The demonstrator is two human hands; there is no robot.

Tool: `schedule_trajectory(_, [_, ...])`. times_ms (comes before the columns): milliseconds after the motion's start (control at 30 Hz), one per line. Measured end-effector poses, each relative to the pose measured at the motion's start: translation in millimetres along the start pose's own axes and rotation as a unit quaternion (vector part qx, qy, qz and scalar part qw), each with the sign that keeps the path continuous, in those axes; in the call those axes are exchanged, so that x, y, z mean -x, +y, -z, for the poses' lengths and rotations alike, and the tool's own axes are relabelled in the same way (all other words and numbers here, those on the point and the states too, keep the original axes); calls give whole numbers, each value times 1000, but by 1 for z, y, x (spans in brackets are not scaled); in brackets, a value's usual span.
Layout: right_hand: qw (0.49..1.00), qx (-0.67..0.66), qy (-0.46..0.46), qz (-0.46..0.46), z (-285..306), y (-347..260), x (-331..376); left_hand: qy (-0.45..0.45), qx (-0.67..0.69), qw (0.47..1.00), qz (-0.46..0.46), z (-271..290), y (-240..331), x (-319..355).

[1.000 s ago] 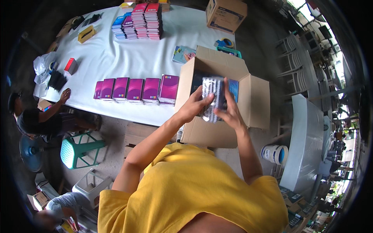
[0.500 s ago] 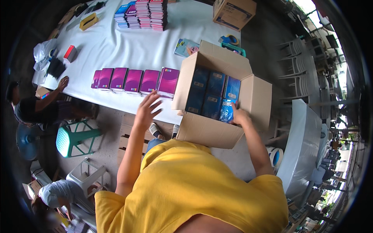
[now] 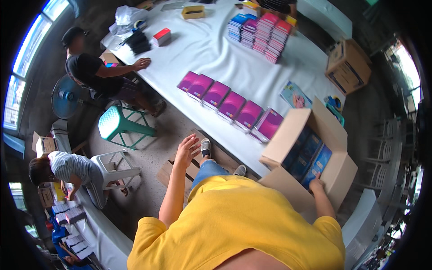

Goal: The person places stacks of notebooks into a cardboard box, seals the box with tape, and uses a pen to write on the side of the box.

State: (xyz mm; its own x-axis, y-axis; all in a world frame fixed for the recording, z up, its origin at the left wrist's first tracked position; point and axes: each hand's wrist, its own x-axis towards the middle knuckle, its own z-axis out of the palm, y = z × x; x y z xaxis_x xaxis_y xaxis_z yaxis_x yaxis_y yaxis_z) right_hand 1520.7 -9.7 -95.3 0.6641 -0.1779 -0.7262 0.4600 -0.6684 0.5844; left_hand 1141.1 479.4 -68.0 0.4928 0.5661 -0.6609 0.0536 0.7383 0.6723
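Holding the left hand (image 3: 184,152) in the air, apart from the bench (image 3: 180,45), grip empty and fingers loosely spread, perhaps for balance. Resting the right hand (image 3: 317,184) inside the carton (image 3: 283,135), at the near end of the blue packs (image 3: 320,161); cannot tell a pinch from mere touch, with fingertips hidden. Beyond, showing purple notebooks (image 3: 231,104) in a slanting row, apparently for easy reach; farther back, taller notebook stacks (image 3: 271,35), probably piled close to save room.
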Motion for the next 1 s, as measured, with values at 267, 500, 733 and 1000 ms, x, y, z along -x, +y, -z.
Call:
schedule_trajectory(267, [713,-612,173,296,240,-144,159,96,-198,974,-46,78,113,-136])
schedule_trajectory(500, [721,-196,294,596,376,-414,210,134,-520,841,-65,96,186,-333])
schedule_trajectory(733, [709,96,382,585,472,-550,183,163,-615,768,-75,58,193,-409])
schedule_trajectory(1000, [737,275,370,494,506,-609,169,85,-580,810,-28,74,212,-416])
